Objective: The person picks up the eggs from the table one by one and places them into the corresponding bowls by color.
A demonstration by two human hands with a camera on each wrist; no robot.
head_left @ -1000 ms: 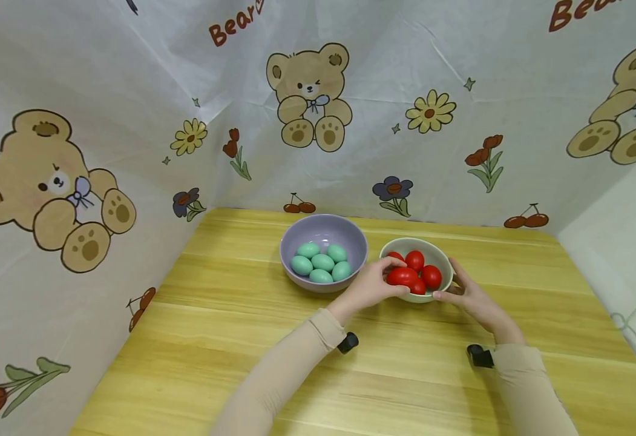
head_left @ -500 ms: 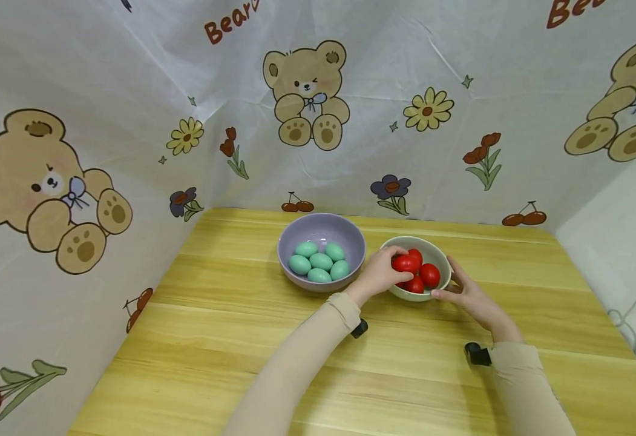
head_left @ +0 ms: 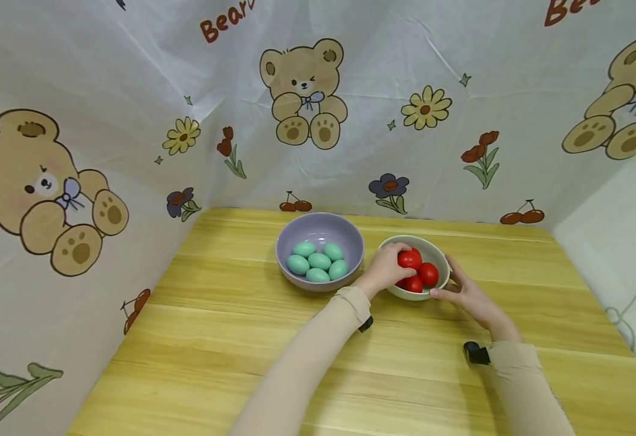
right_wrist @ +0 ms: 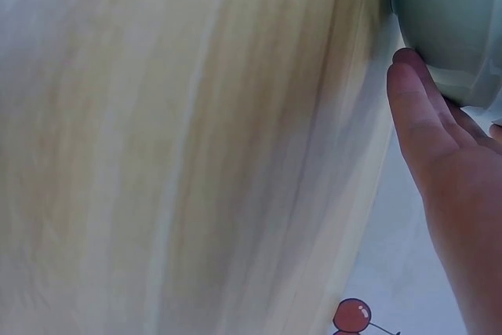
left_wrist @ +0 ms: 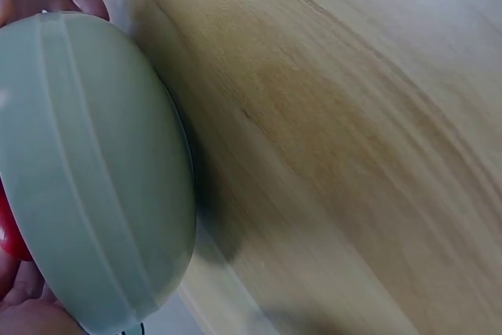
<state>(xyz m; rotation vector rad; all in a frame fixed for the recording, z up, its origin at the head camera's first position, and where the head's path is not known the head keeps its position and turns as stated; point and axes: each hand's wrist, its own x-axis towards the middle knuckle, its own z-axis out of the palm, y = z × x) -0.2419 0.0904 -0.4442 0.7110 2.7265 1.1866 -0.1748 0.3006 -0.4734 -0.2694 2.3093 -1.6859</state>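
With its thumb and fingers my left hand [head_left: 388,268] grips a red egg [head_left: 409,259] inside the pale green bowl [head_left: 439,254]. More red eggs lie under and beside that one; my fingers partly cover them. My right hand [head_left: 472,300] holds the bowl at its right side, thumb near the front rim and fingers along the outer wall. In the right wrist view those fingers [right_wrist: 423,111] lie against the bowl's outside [right_wrist: 455,29]. The left wrist view mostly shows the bowl's outer wall [left_wrist: 102,162], with a bit of red egg [left_wrist: 9,233] at the edge.
Left of the pale bowl stands a purple bowl [head_left: 287,233] with several mint-green eggs [head_left: 319,261] in it. Both bowls stand on a wooden table [head_left: 230,339], near its back edge. A cloth [head_left: 361,72] printed with bears hangs behind and on the left.
My left hand has shifted slightly up and right within the bowl, keeping the red egg in its fingers. My right hand stays on the bowl's side. The head view has drifted slightly.
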